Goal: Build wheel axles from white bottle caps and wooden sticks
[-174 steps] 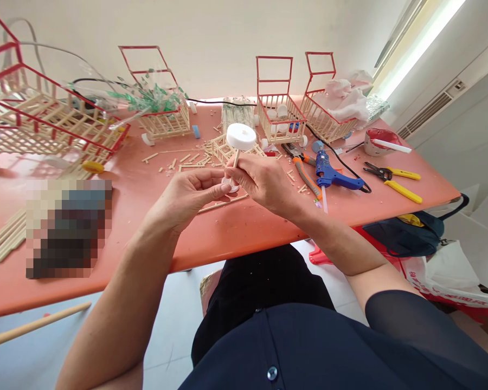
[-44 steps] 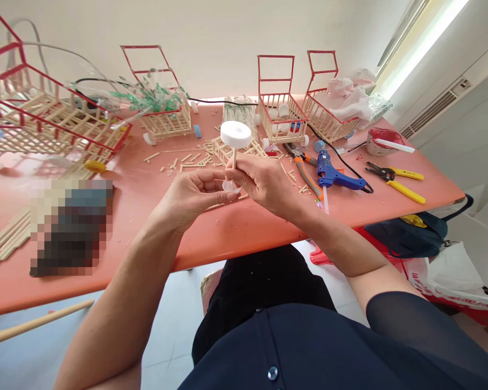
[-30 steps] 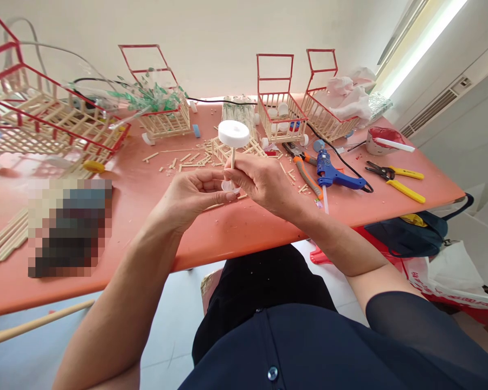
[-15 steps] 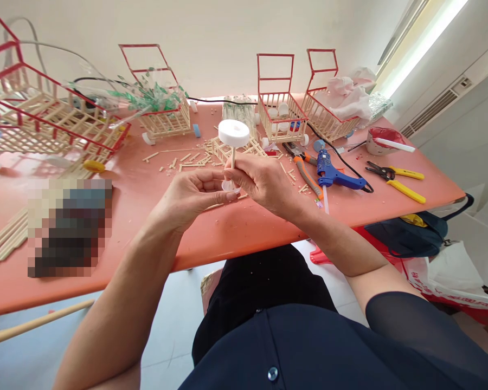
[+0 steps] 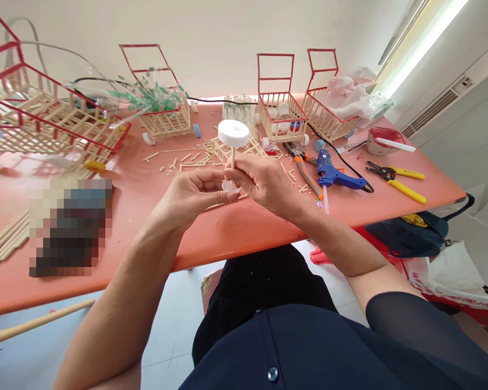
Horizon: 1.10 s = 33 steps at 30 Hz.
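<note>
"What's just changed for you?"

"Very little. Over the last second my left hand [image 5: 191, 193] and right hand [image 5: 260, 181] keep the same pose. Against several seconds ago, my left thumb reaches further along beneath the small clear cap [image 5: 230, 187], and the white wheel [image 5: 233, 134] sits slightly more to the left. I read that as steadying the parts, not shifting to a fresh one."

"How's your grip?"

"Closed on both sides. My right thumb and forefinger pinch the thin stick [image 5: 233, 157], below the wheel on its top end. My left thumb and fingers have the cap at its lower end. Whether cap and stick are fixed together, I can't tell."

"Where is it all?"

"Held up over the table [image 5: 236, 238], stick roughly upright."

"Room to move?"

"Most of it toward me, between my hands and the table's front edge. Ahead is tight: wood scraps [image 5: 203, 158] and a little stick frame [image 5: 217, 150] lie just beyond. On my right, the orange-handled pliers [image 5: 308, 173] are near, the blue glue gun [image 5: 329, 174] right beside them. On my left there's an open stretch before a blurred dark object [image 5: 71, 233]."
</note>
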Tool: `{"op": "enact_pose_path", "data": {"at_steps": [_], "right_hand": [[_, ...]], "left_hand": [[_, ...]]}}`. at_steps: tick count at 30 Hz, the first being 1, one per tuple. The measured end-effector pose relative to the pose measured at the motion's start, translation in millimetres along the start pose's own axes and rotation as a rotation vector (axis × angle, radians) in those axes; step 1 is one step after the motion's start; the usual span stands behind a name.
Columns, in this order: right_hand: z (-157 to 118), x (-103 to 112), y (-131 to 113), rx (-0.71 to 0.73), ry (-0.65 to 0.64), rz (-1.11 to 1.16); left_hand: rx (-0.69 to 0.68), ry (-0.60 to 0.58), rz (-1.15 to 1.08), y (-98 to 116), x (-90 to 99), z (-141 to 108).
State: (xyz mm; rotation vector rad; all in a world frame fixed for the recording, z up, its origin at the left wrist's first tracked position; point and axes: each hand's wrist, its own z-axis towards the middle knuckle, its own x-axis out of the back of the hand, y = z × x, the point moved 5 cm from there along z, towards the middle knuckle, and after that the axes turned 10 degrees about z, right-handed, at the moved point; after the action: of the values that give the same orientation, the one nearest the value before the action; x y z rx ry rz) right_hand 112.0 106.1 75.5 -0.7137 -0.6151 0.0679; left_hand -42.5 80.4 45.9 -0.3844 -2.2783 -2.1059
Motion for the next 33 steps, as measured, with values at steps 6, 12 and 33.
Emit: {"op": "enact_pose_path", "data": {"at_steps": [6, 12, 33], "right_hand": [[-0.4, 0.3, -0.8, -0.018, -0.004, -0.009], [-1.1, -0.1, -1.5, -0.005, -0.008, -0.011], [-0.7, 0.0, -2.1, -0.001, -0.002, 0.004]], "left_hand": [[0.001, 0.002, 0.000, -1.5, 0.7, 0.5], [0.010, -0.002, 0.010, -1.1, 0.6, 0.1], [0.009, 0.012, 0.028, -2.3, -0.1, 1.0]]}}
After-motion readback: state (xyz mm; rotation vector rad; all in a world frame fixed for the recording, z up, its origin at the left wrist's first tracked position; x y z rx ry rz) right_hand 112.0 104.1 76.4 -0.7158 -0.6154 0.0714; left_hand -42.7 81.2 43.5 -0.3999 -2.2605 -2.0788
